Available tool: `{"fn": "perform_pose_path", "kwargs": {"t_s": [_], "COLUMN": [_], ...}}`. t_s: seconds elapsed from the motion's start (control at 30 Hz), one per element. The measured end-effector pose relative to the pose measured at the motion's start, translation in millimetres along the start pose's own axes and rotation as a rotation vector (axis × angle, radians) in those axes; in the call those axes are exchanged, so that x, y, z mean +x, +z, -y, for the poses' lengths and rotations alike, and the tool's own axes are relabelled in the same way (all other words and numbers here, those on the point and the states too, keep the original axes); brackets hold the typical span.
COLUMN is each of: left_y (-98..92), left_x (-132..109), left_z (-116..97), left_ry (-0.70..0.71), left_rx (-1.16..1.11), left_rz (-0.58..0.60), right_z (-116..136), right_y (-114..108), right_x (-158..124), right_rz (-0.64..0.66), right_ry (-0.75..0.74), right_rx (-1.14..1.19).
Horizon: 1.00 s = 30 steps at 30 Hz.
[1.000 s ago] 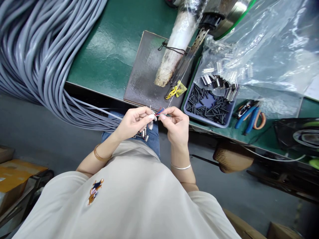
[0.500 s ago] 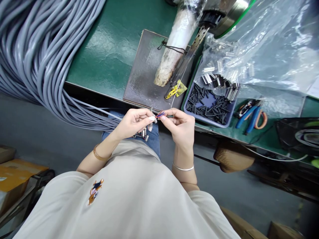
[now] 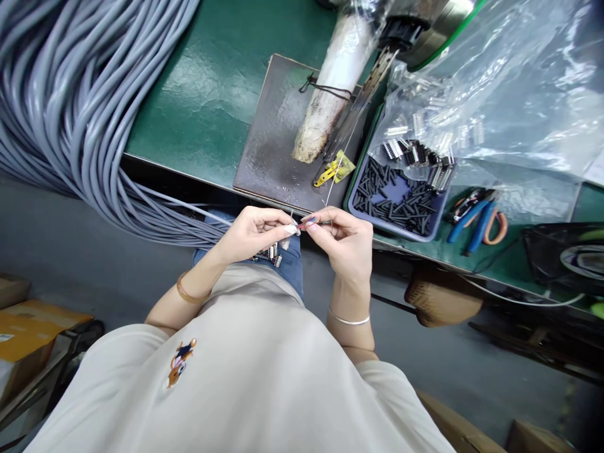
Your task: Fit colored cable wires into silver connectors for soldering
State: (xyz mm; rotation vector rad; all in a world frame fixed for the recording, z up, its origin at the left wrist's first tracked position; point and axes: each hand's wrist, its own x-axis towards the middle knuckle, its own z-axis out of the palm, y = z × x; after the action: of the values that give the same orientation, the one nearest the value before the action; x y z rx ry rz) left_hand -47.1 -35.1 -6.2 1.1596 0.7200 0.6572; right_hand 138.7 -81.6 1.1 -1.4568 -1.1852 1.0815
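Observation:
My left hand [image 3: 252, 233] pinches the grey cable end from which thin coloured wires [image 3: 306, 223] come out, above my lap. From the right, my right hand [image 3: 342, 239] closes thumb and forefinger on the red and blue wires. The two hands' fingertips nearly meet just off the bench edge. Several metal connectors [image 3: 272, 255] with wires lie on my lap under my left hand. Grey cables [image 3: 184, 228] run from the left to beside my left hand.
A dark board [image 3: 268, 145] carries a white wrapped bar [image 3: 325, 94] and a yellow clip [image 3: 330, 173]. Right of it are a tray [image 3: 401, 228] of black tubes, a plastic bag [image 3: 519, 94] of connectors, and blue-handled pliers [image 3: 479, 226]. A grey cable bundle [image 3: 85, 94] covers the bench's left end.
My right hand has shifted slightly right, and its fingertips now cover more of the coloured wires. My left hand has barely moved.

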Motion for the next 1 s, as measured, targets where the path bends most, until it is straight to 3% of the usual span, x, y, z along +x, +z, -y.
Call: {"fn": "perform_pose_path", "kwargs": {"t_s": [0.63,1.0], "left_y": [-4.1,-1.9], "left_x": [-1.6,-1.5], "left_z": [-4.2,1.4], "left_ry": [-0.015,-0.011], "left_rx": [-0.074,-0.038], "left_rz": [0.033,0.031], "right_z": [0.3,4.3], "right_y": [4.2,-2.0], "right_x": [1.2,-0.9], "right_rz": [-0.006,0.004], "right_ry": [0.041,-0.101], "right_rx": [0.068,-0.082]}}
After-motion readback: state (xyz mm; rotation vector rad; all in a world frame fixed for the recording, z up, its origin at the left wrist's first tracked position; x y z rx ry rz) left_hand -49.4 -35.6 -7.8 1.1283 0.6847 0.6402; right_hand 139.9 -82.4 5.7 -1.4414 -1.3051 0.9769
